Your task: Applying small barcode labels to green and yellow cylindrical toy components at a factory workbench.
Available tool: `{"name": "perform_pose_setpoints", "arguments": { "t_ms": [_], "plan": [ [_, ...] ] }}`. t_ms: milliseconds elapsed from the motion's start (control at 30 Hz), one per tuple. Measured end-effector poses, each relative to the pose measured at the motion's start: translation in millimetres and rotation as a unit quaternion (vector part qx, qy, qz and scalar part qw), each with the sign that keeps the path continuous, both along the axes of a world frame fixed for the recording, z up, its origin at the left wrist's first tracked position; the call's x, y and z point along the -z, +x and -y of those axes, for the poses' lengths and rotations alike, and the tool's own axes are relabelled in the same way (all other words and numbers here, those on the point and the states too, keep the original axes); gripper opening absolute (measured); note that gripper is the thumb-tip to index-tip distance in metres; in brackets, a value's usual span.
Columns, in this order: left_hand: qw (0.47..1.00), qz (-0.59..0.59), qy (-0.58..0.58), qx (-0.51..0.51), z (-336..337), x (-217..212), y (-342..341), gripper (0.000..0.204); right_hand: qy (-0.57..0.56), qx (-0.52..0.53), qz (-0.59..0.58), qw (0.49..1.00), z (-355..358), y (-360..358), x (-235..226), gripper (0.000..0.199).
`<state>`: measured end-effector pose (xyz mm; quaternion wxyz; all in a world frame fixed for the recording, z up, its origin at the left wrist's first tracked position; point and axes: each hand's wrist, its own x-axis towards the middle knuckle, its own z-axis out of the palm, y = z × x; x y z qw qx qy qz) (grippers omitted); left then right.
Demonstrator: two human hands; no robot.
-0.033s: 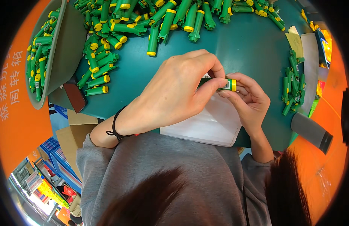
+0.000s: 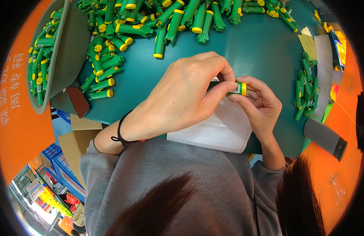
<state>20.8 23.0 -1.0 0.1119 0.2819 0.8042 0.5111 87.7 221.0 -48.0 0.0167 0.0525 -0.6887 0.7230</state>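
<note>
One green tube [image 2: 243, 89], label visible, above the surface [image 2: 268, 51] toward its near edge, pinched by left hand [image 2: 182, 92] and right hand [image 2: 264, 100] together; labelled pile [image 2: 307, 70] near right edge, seemingly done; heap [image 2: 174, 26] along far edge, seemingly left.

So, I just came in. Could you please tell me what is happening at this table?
The person's left hand and right hand hold one green plastic tube together, the right hand at its yellow end. Below lies a white sheet. More such tubes are heaped across the far side of the table and fill a tub at the left. A smaller bunch of tubes lies at the right, near a grey tumbler.
</note>
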Motion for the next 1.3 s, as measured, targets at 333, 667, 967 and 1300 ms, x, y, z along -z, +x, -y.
{"name": "perform_pose_setpoints", "arguments": {
  "t_ms": [333,667,967,1300],
  "plan": [
    [0.956,0.278,0.083,0.033,-2,13,-11,0.019,0.048,-0.019,-0.023,0.998,-9,-1,7,0.044],
    [0.919,-0.164,0.034,-0.356,99,-36,-43,0.023,0.501,0.004,-0.067,0.863,-9,-15,3,0.049],
    [0.792,-0.471,-0.122,-0.367,139,-24,-63,0.013,0.443,-0.009,0.041,0.896,3,-11,-1,0.023],
    [0.956,-0.291,-0.044,-0.011,34,59,0,0.029,0.302,-0.071,0.045,0.95,-6,-21,-6,0.014]
  ]
}}
